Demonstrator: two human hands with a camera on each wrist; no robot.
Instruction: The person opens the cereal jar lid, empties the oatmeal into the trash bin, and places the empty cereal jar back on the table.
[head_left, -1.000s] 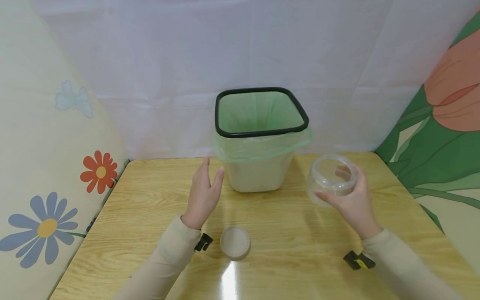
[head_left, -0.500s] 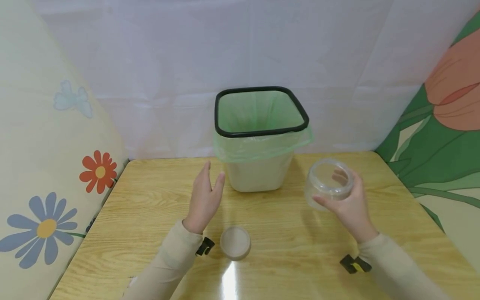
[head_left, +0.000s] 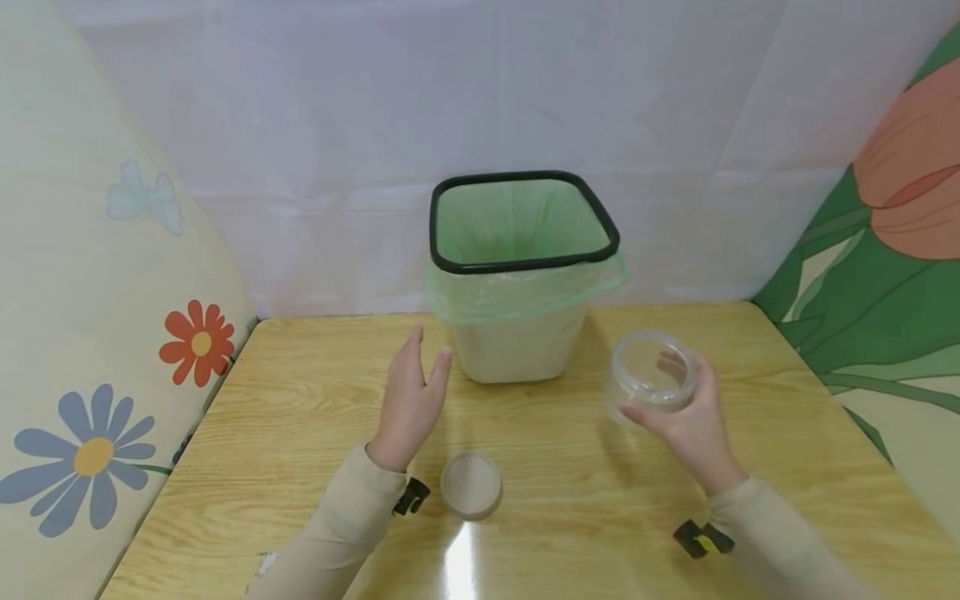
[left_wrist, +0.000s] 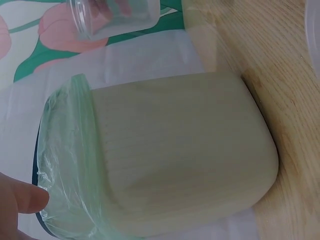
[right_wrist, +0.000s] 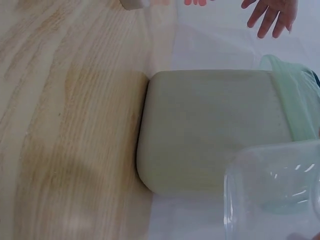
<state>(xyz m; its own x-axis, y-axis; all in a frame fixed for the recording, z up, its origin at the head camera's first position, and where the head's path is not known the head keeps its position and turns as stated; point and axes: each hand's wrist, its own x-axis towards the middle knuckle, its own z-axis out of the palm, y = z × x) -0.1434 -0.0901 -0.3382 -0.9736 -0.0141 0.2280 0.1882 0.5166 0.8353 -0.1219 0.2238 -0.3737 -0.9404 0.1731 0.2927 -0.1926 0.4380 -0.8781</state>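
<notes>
A clear plastic jar (head_left: 651, 371) is gripped in my right hand (head_left: 693, 421), thumb on the near side and fingers round the far side. It is held above the table, right of the bin, its ringed end facing up. In the right wrist view the jar (right_wrist: 272, 190) fills the lower right corner. My left hand (head_left: 408, 400) holds nothing; its fingers are straight and the thumb stands apart, left of the bin. A round, pale beige lid (head_left: 470, 485) lies on the table between my two forearms.
A whitish bin (head_left: 517, 346) with a green liner bag (head_left: 517, 221) and black rim ring (head_left: 525, 268) stands at the table's back edge. The wooden table (head_left: 570, 517) meets a white cloth (head_left: 337, 150) behind and flowered panels at both sides. Each wrist wears a black mount.
My right hand has brought the jar slightly left and nearer to me. The left hand has drawn back a touch. Bin and lid stay where they were.
</notes>
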